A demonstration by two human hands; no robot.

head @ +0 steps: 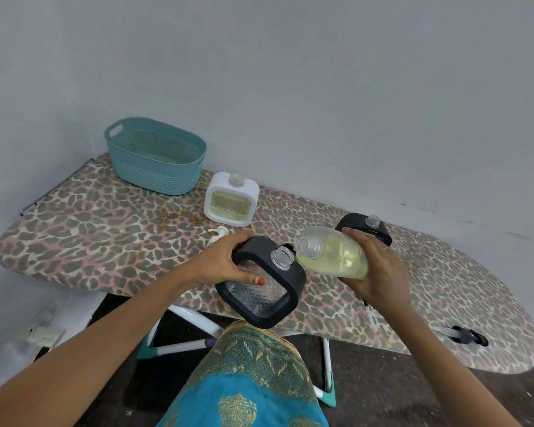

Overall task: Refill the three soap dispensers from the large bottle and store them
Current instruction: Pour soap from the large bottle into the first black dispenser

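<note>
Head view: gripping black dispenser (259,298) in left hand (225,260), curled round its frame; tilting large bottle (333,257) just right of it, right hand (379,272) wrapped round.

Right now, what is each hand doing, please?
Left hand: holding the black dispenser.
Right hand: holding the large bottle.
</note>
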